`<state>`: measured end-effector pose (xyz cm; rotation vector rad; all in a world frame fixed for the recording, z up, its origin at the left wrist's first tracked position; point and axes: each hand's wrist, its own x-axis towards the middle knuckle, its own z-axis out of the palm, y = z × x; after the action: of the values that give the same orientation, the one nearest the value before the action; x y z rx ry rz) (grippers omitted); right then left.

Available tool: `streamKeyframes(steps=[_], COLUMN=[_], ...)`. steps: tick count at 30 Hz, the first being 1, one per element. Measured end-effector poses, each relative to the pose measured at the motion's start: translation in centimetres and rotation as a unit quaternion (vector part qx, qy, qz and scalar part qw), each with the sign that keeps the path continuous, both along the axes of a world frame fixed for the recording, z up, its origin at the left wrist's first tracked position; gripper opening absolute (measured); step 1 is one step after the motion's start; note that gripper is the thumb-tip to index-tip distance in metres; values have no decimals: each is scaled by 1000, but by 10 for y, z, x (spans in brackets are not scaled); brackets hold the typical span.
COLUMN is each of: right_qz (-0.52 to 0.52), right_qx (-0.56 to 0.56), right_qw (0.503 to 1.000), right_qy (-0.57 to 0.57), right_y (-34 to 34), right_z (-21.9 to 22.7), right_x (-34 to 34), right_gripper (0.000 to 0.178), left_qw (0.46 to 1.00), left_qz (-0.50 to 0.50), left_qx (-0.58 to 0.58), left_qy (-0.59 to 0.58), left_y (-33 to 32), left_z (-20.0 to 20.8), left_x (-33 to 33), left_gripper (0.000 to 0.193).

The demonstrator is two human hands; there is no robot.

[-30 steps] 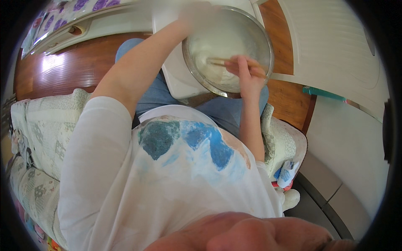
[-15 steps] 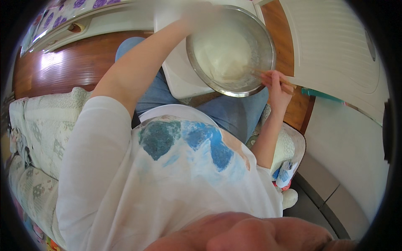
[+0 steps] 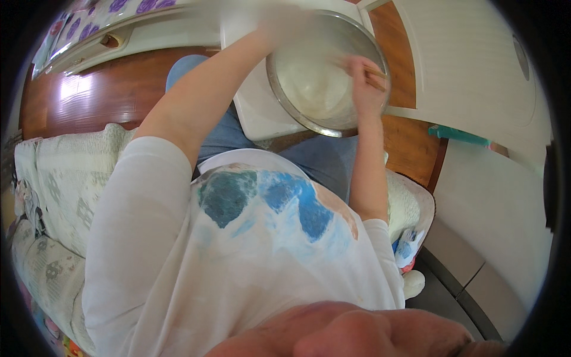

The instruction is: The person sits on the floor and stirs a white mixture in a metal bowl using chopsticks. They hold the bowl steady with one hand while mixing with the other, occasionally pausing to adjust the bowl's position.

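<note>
A wide metal bowl (image 3: 328, 131) rests on a white surface (image 3: 253, 101) in front of my knees. Inside it lies a pale, flour-like mass (image 3: 312, 80). My right hand (image 3: 363, 86) is over the bowl's right side, its fingers wrapped round a pair of wooden chopsticks (image 3: 376, 84). Their tips reach toward the middle of the bowl and are lost in haze. My left arm stretches up to the bowl's far left side. There my left hand (image 3: 288, 27) is smeared by a whitish blur, so its fingers and anything in them cannot be made out.
Quilted pale covers (image 3: 71, 184) lie over the seat at my left. A white panel door (image 3: 470, 65) stands to the right of the bowl, above wooden floor (image 3: 398, 50). A purple-patterned cloth (image 3: 119, 7) covers furniture at the far left.
My right hand has moved up and to the left with the chopsticks, from the bowl's lower right rim to over its inside. The left arm has stayed nearly in place.
</note>
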<state>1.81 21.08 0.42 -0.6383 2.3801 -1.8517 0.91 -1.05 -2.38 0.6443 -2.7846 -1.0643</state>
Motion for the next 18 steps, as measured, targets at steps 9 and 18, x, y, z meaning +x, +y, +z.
streamKeyframes(steps=[9,18], right_qz=[-64,25], right_qx=[34,-48], right_qw=[995,998], right_qy=[-76,-41], right_y=[78,-15], right_z=[13,-10], right_x=[37,33], right_gripper=[14,14], left_qw=[999,1000], left_qz=[-13,-10], left_qx=[38,30], left_qy=[5,-1], left_y=[-3,-3], left_z=[-6,-6], left_x=[-3,-3], left_gripper=[53,54])
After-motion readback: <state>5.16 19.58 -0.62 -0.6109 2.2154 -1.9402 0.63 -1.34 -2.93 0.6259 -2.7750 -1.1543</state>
